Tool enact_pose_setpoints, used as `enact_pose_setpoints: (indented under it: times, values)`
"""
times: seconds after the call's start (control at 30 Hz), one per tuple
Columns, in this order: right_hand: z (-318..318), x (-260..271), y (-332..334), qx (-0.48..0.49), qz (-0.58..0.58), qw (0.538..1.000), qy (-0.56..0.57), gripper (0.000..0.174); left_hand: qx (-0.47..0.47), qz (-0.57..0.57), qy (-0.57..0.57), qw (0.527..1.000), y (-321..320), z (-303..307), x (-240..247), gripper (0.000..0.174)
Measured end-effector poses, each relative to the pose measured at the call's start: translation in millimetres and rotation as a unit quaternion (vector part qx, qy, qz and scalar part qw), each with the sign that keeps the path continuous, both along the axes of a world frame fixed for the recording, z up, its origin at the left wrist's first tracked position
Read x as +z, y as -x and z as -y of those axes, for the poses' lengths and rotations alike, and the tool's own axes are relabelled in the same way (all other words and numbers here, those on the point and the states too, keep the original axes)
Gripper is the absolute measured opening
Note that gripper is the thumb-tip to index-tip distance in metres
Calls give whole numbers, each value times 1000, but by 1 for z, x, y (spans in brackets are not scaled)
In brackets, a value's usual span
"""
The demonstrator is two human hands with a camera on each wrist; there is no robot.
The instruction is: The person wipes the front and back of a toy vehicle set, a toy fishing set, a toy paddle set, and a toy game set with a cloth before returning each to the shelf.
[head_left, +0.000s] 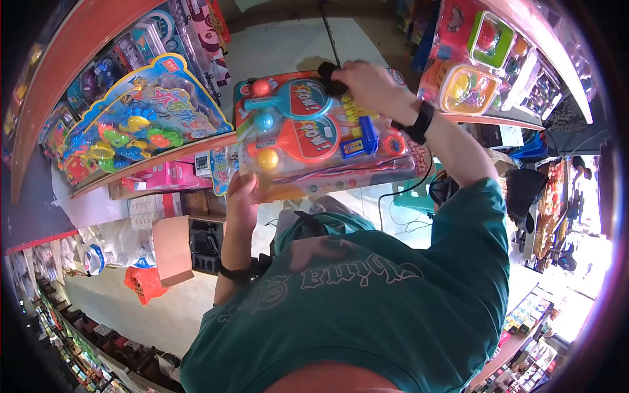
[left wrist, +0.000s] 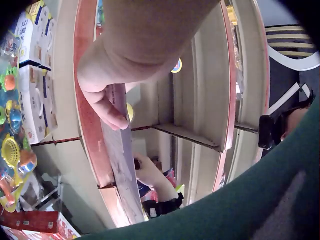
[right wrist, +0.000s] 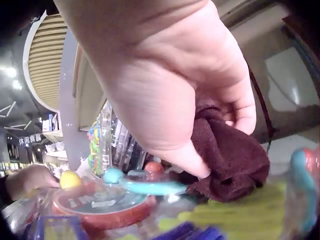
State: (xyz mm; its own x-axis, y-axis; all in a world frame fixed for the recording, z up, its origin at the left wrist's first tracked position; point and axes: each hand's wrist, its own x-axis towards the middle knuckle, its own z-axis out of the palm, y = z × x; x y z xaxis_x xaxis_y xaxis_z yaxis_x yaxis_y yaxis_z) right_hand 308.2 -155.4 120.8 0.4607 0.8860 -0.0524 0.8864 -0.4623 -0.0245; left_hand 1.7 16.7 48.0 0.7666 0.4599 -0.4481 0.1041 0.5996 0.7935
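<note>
A boxed toy paddle set (head_left: 357, 171) lies across the middle of the head view, with a teal paddle (head_left: 300, 99), a red paddle (head_left: 306, 139) and several coloured balls under clear plastic. My left hand (head_left: 243, 196) grips its near left corner; in the left wrist view, that hand's fingers (left wrist: 112, 114) lie over the edge of the box (left wrist: 121, 160). A bunched dark maroon cloth (right wrist: 232, 157) is in my right hand (right wrist: 170, 95), pinched between thumb and fingers. In the head view this cloth (head_left: 331, 80) is over the package's far side.
A shelf on the left carries a packaged toy set (head_left: 124, 124) with colourful small pieces. On the right shelf are clear toy tubs (head_left: 469, 88). An open cardboard box (head_left: 173, 249) and a red plastic bag (head_left: 145, 283) are lower left. A black cable (head_left: 386, 195) hangs below the package.
</note>
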Motion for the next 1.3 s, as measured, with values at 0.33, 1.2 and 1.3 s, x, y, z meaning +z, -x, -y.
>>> enact_pose_setpoints:
  times: [0.33,1.2,1.3]
  values:
    - [48,-40,-52,-15,-58,988,-140,43,25,-29,-26,999,1,4,-9,21]
    - [48,-27,38,27,-206,957,-200,44,58,37,-51,996,4,13,-39,40]
    - [56,-9,51,70,-286,931,-215,43,52,53,-41,996,4,11,-38,39]
